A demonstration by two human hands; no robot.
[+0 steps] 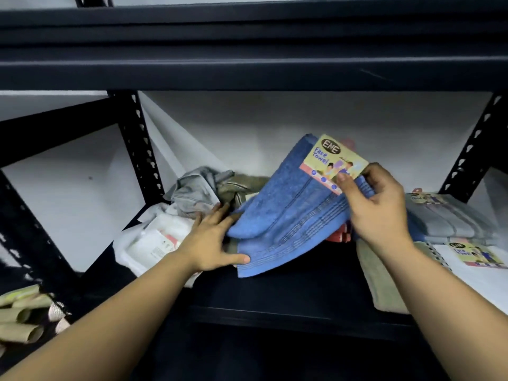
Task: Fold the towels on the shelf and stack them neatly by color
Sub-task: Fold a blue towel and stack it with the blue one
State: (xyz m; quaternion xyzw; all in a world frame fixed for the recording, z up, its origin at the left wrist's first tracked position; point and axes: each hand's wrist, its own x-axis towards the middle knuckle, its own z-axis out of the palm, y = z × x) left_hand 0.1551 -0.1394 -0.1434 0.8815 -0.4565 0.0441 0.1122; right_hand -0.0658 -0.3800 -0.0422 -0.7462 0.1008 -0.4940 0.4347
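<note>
A blue towel with a yellow "Face Towel" card label is lifted over the dark shelf. My right hand pinches its upper edge at the label. My left hand grips the towel's lower left corner, thumb on top. Behind lies a crumpled heap: a grey towel, a brown towel and a white towel. A red towel peeks out under the blue one. At the right sit a folded grey towel, a white towel and a beige towel.
The upper shelf beam hangs low over the opening. Black perforated posts stand at left and right. Cardboard tubes lie on the lower left. A white wall backs the shelf.
</note>
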